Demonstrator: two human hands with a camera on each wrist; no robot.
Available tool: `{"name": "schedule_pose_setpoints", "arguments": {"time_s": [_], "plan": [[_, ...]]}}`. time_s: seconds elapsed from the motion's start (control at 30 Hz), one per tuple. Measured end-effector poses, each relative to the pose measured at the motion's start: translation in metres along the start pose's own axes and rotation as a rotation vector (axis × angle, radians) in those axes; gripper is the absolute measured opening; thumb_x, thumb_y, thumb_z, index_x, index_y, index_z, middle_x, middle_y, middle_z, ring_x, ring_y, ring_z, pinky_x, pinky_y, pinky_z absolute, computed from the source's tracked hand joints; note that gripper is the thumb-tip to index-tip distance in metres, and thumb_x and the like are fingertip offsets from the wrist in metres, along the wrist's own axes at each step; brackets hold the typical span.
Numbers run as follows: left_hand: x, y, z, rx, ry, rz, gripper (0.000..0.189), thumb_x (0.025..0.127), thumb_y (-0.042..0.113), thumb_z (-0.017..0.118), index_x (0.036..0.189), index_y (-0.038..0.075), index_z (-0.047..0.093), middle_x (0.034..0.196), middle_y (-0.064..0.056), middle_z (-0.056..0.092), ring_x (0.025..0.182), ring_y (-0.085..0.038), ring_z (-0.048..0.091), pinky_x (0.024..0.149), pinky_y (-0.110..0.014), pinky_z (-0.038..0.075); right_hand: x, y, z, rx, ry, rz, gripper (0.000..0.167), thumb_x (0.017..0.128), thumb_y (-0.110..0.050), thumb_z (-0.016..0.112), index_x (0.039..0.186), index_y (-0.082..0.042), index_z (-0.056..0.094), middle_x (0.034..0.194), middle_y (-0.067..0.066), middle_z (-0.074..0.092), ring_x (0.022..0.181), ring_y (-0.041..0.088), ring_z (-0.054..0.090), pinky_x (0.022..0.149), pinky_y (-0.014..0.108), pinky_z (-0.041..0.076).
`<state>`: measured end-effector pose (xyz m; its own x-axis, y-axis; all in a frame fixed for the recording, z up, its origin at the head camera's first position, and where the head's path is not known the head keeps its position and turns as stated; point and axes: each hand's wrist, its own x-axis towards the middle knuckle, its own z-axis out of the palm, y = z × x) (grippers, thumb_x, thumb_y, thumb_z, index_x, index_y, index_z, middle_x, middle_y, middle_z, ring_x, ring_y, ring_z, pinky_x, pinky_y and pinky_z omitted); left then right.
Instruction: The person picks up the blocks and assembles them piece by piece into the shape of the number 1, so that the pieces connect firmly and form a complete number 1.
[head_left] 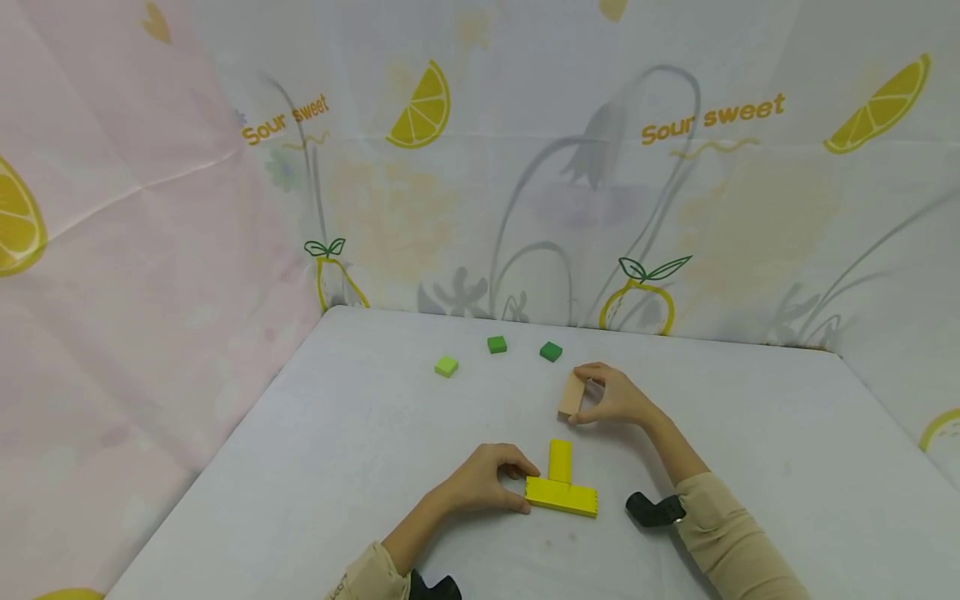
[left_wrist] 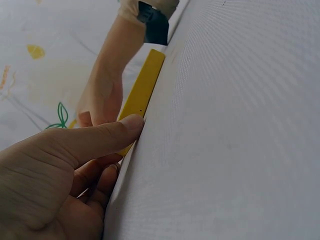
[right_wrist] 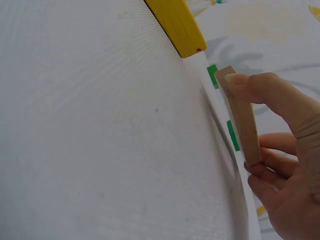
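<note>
Two yellow blocks form a T on the table: a crosswise yellow block (head_left: 561, 497) lies nearer me, and an upright-pointing yellow block (head_left: 560, 461) runs away from its middle. At the crosswise block's left end, my left hand (head_left: 480, 481) pinches it between thumb and fingers; the left wrist view shows the thumb on the yellow block's (left_wrist: 144, 87) near face. Beyond the T, my right hand (head_left: 618, 398) holds a plain wooden block (head_left: 572, 395) by its two ends. In the right wrist view, the thumb presses one end of the wooden block (right_wrist: 242, 120), fingertips at the other.
Farther back on the white table (head_left: 337, 400) sit a light green block (head_left: 446, 367) and two darker green blocks, one in the middle (head_left: 497, 344) and one to its right (head_left: 551, 352). A curtain with lemon prints (head_left: 480, 192) hangs behind the table's back edge.
</note>
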<state>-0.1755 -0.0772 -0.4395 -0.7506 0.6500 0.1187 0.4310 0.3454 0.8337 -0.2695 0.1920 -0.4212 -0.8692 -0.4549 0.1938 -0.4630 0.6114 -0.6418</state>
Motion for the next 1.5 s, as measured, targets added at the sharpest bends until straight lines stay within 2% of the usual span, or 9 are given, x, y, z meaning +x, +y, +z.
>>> {"name": "schedule_pose_setpoints", "arguments": {"time_s": [0.57,0.83,1.0,1.23,1.5], "plan": [[-0.0001,0.0005,0.0001,0.007,0.003,0.017,0.037,0.067,0.009,0.084,0.101,0.003,0.070,0.095,-0.004,0.068,0.083,-0.002,0.056,0.078,-0.019,0.048,0.0027,-0.0010,0.0036,0.032,-0.044,-0.018,0.079,0.060,-0.022,0.086,0.124,0.012,0.053,0.122,0.025,0.055,0.114,0.039,0.050,0.099,0.052,0.039],[0.0002,0.0010,-0.0004,0.005,-0.001,0.010,0.037,0.067,0.009,0.084,0.101,0.003,0.070,0.095,-0.004,0.068,0.083,-0.002,0.056,0.078,-0.018,0.048,0.0049,-0.0014,0.0044,-0.007,-0.062,-0.026,0.078,0.061,-0.023,0.086,0.124,0.011,0.054,0.123,0.025,0.055,0.115,0.040,0.049,0.099,0.053,0.038],[0.0002,0.0007,-0.0004,0.001,-0.003,0.014,0.037,0.068,0.010,0.084,0.101,0.003,0.070,0.096,-0.004,0.068,0.084,-0.002,0.057,0.078,-0.019,0.048,0.0056,-0.0036,0.0027,-0.010,-0.105,-0.020,0.080,0.063,-0.023,0.085,0.126,0.012,0.051,0.128,0.027,0.051,0.120,0.043,0.045,0.101,0.054,0.035],[0.0002,-0.0001,0.0003,-0.005,-0.005,0.009,0.036,0.068,0.009,0.084,0.101,0.003,0.070,0.096,-0.004,0.068,0.085,-0.002,0.057,0.079,-0.019,0.048,0.0063,-0.0067,0.0002,0.047,-0.181,-0.009,0.078,0.067,-0.021,0.084,0.129,0.011,0.049,0.134,0.029,0.047,0.126,0.045,0.039,0.105,0.056,0.029],[-0.0001,0.0021,-0.0002,-0.024,-0.006,-0.009,0.036,0.068,0.009,0.084,0.101,0.004,0.070,0.097,-0.004,0.068,0.086,-0.004,0.058,0.080,-0.019,0.048,0.0072,-0.0055,0.0021,0.045,-0.158,-0.044,0.068,0.070,-0.022,0.082,0.124,0.010,0.054,0.127,0.026,0.054,0.121,0.044,0.045,0.102,0.056,0.032]]}}
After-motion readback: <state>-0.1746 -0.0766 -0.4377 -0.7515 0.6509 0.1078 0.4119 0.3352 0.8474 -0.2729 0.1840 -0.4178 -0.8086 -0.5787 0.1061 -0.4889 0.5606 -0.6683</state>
